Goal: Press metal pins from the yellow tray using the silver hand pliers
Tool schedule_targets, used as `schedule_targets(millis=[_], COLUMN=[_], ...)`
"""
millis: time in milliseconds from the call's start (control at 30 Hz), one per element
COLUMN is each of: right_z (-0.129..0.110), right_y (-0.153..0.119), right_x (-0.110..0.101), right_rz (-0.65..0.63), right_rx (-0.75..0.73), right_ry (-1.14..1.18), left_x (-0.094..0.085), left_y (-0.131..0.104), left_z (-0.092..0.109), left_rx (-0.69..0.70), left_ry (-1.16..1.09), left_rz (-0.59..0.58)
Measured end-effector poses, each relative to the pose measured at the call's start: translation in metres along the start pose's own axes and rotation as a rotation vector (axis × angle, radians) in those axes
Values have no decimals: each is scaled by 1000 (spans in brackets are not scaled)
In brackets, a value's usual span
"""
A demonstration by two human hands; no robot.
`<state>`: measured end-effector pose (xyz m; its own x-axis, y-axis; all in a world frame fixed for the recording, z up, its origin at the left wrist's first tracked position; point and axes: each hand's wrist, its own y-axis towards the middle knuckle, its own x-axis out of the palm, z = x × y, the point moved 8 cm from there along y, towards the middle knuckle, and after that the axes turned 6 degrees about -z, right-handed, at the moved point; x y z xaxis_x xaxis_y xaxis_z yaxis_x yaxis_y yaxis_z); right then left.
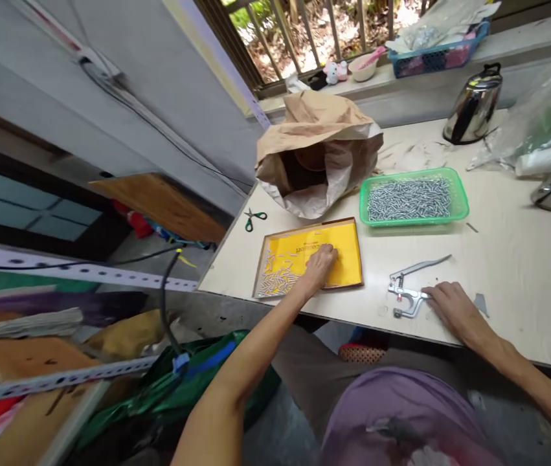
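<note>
My left hand (pixel 321 262) is over the shallow cardboard tray (pixel 361 268), its fingers bent down and together at the yellow lining (pixel 346 243). Whatever may be between those fingertips is hidden. Small silvery metal pins (pixel 278 283) lie heaped at the tray's left end, with a few loose ones farther up. On the tabletop to the right, my right hand (pixel 452 309) is closed over the lower handle of a pair of metal snap-fastener pliers (pixel 411 299). The pliers lie on their side, jaws pointing left and upper handle spread away.
Behind the tray stands an open brown paper sack (pixel 318 149). A green plastic basket (pixel 414 223) full of similar metal pins sits right of it. Green-handled scissors (pixel 254 217) lie at the left edge. A steel kettle (pixel 474 107) and plastic bags (pixel 537 123) occupy the back right.
</note>
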<state>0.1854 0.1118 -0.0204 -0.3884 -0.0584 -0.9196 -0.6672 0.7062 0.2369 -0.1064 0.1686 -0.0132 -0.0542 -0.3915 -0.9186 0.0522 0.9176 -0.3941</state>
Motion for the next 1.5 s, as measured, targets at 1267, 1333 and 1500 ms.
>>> schedule_targets(millis=[1267,1333,1500], right_z=[-11,-11,-10], right_y=[6,6,6], right_x=[5,6,10], right_rz=[-138,-137,-136], right_rx=[-39,-38,-31], right_ry=[13,2,-26], left_x=[60,60,69], left_y=[-55,-57,-65], left_z=[122,122,125], left_rx=[-272,-281,-372], left_ry=[-1219,-1199,-1347], left_rz=[-459,-418,-381])
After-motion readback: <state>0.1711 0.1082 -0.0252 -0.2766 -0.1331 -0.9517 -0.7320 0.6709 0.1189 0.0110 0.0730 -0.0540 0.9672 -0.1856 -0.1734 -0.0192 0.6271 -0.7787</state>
